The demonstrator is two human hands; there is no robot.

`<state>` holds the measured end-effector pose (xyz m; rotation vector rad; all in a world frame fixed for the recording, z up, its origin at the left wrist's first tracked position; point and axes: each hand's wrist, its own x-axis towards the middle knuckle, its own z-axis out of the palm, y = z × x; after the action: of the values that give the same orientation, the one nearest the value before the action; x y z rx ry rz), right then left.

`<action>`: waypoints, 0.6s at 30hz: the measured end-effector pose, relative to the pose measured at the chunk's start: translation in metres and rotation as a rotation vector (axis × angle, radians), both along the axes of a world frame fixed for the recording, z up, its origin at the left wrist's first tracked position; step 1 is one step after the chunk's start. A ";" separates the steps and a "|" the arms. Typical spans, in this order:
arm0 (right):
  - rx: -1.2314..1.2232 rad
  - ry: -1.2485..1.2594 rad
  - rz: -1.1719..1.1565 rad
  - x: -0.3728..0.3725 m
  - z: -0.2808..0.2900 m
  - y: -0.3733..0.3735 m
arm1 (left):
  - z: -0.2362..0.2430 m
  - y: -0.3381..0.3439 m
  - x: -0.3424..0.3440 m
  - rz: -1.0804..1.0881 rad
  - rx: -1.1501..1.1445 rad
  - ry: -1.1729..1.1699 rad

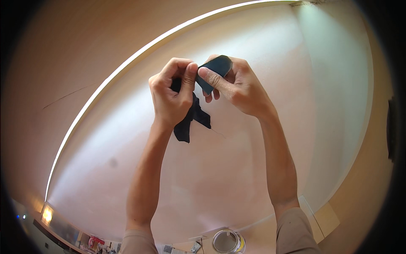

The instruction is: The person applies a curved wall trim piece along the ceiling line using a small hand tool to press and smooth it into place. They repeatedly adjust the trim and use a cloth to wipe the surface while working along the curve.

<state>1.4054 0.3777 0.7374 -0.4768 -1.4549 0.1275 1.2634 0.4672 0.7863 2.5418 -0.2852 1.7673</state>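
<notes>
Both hands are raised in front of me, close together, with their thumbs nearly meeting. My left hand (171, 91) pinches a crumpled black cloth (184, 128), whose ragged ends hang below the palm with a loose thread. In my right hand (239, 86) is a flat dark blue-green piece (216, 67) with a rounded end, gripped between thumb and fingers; its exact kind is unclear. Pale dust specks the right thumb. The left fingertips touch or nearly touch the near edge of this piece, and whether cloth and piece are joined is hidden by the fingers.
Behind the hands spreads a pale, patchy ceiling (211, 178), bordered by a curved bright light strip (114, 76). Along the lower edge are a round open bucket (226, 241), small items and a pinkish-red object (94, 242). A dark panel (390, 129) hangs far right.
</notes>
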 end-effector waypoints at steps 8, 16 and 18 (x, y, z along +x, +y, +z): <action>0.093 0.123 0.138 0.013 -0.013 0.002 | -0.003 -0.002 -0.005 0.054 -0.079 -0.067; 0.367 0.558 -0.124 0.090 -0.016 -0.007 | -0.007 0.007 0.001 0.198 0.045 -0.155; 0.438 0.589 -0.168 0.122 0.002 -0.011 | -0.006 0.010 0.000 0.259 0.068 -0.168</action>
<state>1.5273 0.3666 0.7393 -0.1738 -0.8241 -0.1734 1.2638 0.4769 0.7806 2.5800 -0.0183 2.1002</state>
